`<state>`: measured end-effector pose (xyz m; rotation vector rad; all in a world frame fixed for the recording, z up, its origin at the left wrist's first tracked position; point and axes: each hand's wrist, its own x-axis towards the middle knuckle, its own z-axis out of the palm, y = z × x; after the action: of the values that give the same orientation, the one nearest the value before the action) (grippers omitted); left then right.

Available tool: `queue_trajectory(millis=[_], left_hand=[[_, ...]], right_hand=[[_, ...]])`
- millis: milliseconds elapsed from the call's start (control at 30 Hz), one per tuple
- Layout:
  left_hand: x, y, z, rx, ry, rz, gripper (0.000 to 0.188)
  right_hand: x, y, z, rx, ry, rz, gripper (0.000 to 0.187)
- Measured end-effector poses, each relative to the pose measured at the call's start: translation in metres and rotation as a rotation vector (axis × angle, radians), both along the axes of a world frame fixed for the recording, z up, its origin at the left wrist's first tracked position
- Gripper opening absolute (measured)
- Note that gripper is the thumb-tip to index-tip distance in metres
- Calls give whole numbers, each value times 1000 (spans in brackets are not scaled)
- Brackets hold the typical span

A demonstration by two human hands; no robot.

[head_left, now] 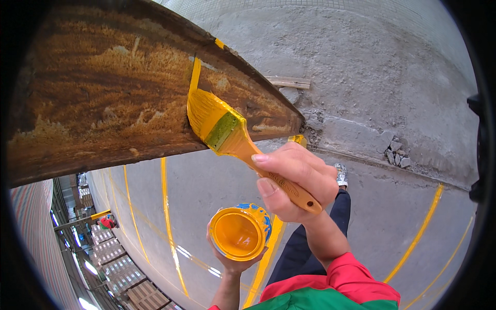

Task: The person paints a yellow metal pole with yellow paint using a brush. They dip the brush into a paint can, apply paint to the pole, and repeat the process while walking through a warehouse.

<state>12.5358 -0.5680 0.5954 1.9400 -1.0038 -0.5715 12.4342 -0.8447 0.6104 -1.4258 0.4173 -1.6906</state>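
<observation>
My right hand (297,181) grips a flat paintbrush (243,147) by its wooden handle, thumb and fingers pinched round it. Yellow paint coats its bristles, and their tip rests against a rusty brown steel beam (113,88). A narrow yellow stripe (195,75) runs up the beam from the bristles toward its edge, where a small yellow patch shows. Lower down, my left hand (232,263) is wrapped round an open can of yellow paint (237,235), holding it upright below the brush. Paint has run over the can's rim and blue side.
Yellow lines (168,217) cross the grey floor. Broken concrete pieces (398,152) and a wooden strip (289,82) lie on the rough ground beyond the beam. At far left are stacked pallets (144,297), a striped sheet (41,232) and a distant person in red (107,222).
</observation>
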Motion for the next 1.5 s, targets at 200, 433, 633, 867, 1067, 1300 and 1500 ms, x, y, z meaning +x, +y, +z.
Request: queue_trajectory(millis=[200,433,633,867,1067,1300,1500], left_hand=[[-5,-4,2,-7,-5,3,136],[-13,-15,7,-45,32,19,133],[-14,-10,3,-16,-1,1,133],[-17,-12,4,-18,17,16,132],[-18,-13,7,-21,6,-1,132],[-16,-9,3,-33,30,23,133],[-15,-4,1,-4,-16,21,133]], right_hand=[[-8,-4,1,40,2,50,34],[-14,-6,-3,107,-71,-68,35],[4,-8,-6,5,9,-184,39],[21,-11,-5,-42,-2,-277,40],[28,-12,-5,-94,34,-316,29],[29,-12,-6,-93,29,-302,31],[24,-9,-5,-61,-2,-223,40]])
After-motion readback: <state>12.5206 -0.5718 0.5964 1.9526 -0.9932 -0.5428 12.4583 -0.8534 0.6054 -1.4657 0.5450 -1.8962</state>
